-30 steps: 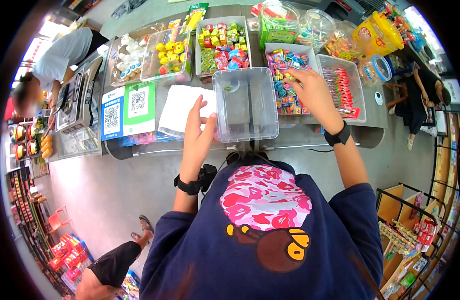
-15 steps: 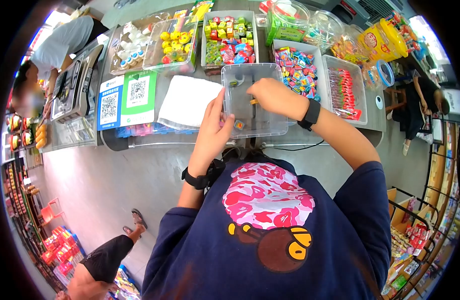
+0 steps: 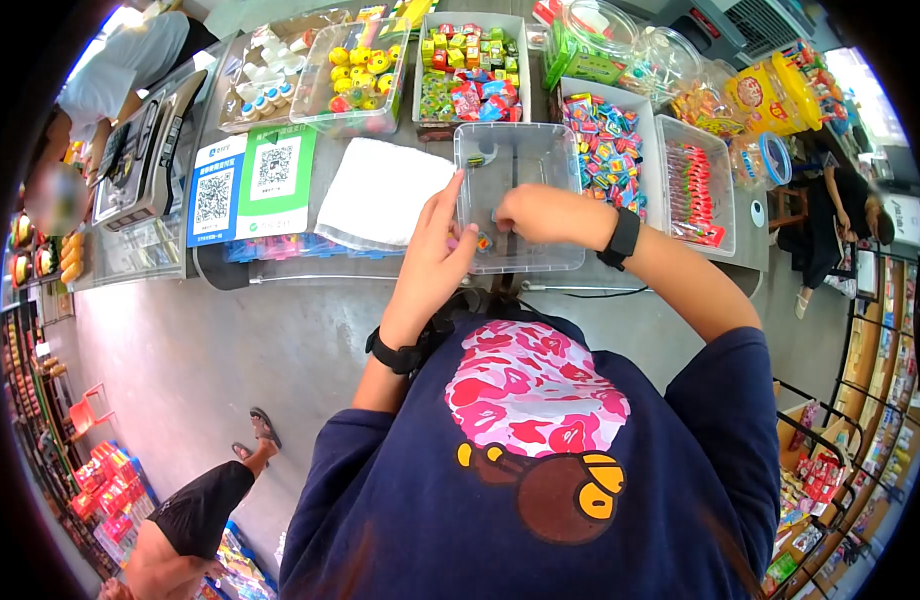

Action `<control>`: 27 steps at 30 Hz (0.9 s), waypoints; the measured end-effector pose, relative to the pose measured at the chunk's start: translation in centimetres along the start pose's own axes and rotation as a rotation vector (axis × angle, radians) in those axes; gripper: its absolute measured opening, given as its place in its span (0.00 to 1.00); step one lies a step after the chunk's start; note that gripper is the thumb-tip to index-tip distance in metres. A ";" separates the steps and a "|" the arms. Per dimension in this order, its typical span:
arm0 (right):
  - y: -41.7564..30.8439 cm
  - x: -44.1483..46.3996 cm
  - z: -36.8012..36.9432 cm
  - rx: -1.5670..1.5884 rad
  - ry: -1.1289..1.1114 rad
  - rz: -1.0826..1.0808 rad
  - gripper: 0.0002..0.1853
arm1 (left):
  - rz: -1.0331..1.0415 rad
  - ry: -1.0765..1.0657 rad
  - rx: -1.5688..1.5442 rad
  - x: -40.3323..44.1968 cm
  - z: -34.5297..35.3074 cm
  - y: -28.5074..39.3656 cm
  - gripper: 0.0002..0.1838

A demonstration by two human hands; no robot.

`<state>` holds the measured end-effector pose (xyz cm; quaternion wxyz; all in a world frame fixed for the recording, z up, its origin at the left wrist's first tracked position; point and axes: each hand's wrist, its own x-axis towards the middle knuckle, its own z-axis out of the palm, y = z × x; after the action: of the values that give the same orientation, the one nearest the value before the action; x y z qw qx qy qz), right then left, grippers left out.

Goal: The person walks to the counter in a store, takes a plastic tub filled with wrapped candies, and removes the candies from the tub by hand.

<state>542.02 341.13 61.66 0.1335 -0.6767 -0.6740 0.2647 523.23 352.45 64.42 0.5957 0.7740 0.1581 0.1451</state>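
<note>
A clear plastic bin (image 3: 555, 262) stands at the counter's near edge. My left hand (image 3: 435, 250) rests against its left side, fingers stretched along the wall and thumb apart near the front corner. A small patch of colour shows between thumb and fingers, too small to name. Inside the bin, near the thumb, lies a small wrapped candy (image 3: 485, 243). My right hand (image 3: 540, 213) reaches over the right wall into the bin with its fingers pinched together. A tiny bluish bit shows at its fingertips; what it is I cannot make out.
Behind the bin stand a box of wrapped candies (image 3: 470, 130), a box of colourful candies (image 3: 645, 150) and a tub of red-wrapped sweets (image 3: 690, 190). Left are a white cloth (image 3: 385, 195), QR code signs (image 3: 250, 190) and a tub of yellow toys (image 3: 360, 85). Other people are nearby.
My right hand has moved down and nearer inside the bin. The yellowish bit seen under its fingers is out of sight. My left hand stays at the bin's side.
</note>
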 end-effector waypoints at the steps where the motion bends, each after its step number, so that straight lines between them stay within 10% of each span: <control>1: -0.2 0.0 0.2 -0.004 -0.022 0.025 0.05 | 0.000 0.000 0.000 0.0 -0.1 -0.3 0.35; 27: -0.3 2.2 -1.8 -0.097 -0.172 0.079 0.32 | -0.045 -0.029 -0.061 0.1 -0.4 -0.4 0.37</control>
<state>542.62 343.65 62.95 0.0317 -0.6832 -0.6678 0.2936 523.09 352.94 64.11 0.6246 0.7536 0.1622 0.1251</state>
